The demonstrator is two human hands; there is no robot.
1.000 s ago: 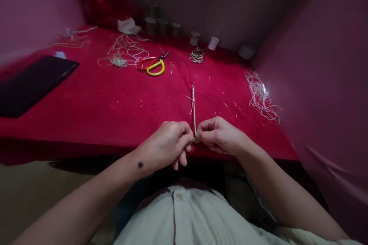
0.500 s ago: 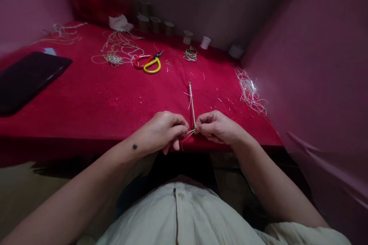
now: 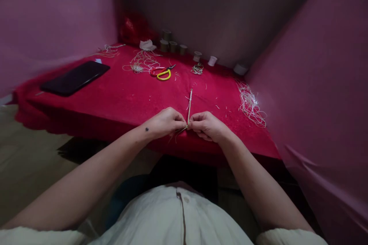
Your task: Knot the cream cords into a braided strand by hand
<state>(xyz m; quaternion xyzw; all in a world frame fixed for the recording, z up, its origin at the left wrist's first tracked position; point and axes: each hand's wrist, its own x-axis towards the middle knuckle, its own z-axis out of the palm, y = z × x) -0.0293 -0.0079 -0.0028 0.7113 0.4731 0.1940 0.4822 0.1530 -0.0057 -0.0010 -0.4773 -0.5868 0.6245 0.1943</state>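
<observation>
A thin pale cord (image 3: 189, 113), knotted in its upper part, stretches from near the middle of the red-covered table down to my fingers at the front edge. My left hand (image 3: 168, 122) pinches its lower strands from the left, and loose ends trail beneath the fingers. From the right, my right hand (image 3: 207, 125) pinches the same cord close to where the strands meet. The two sets of fingertips almost touch. A short white thread sticks out beside the knotted part. The exact strands inside each pinch are too small to make out.
Scissors (image 3: 163, 73) with red and yellow handles lie beyond my hands. Tangled threads (image 3: 138, 67) sit left of them, more threads (image 3: 251, 105) at the right edge. Spools (image 3: 173, 47) line the back. A black tablet-like object (image 3: 75, 77) lies left. Pink walls flank the red table (image 3: 115, 101).
My left fingertips have come in closer to my right fingertips at the cord's lower end. The whole view has shifted, showing more of the table's left side and front edge.
</observation>
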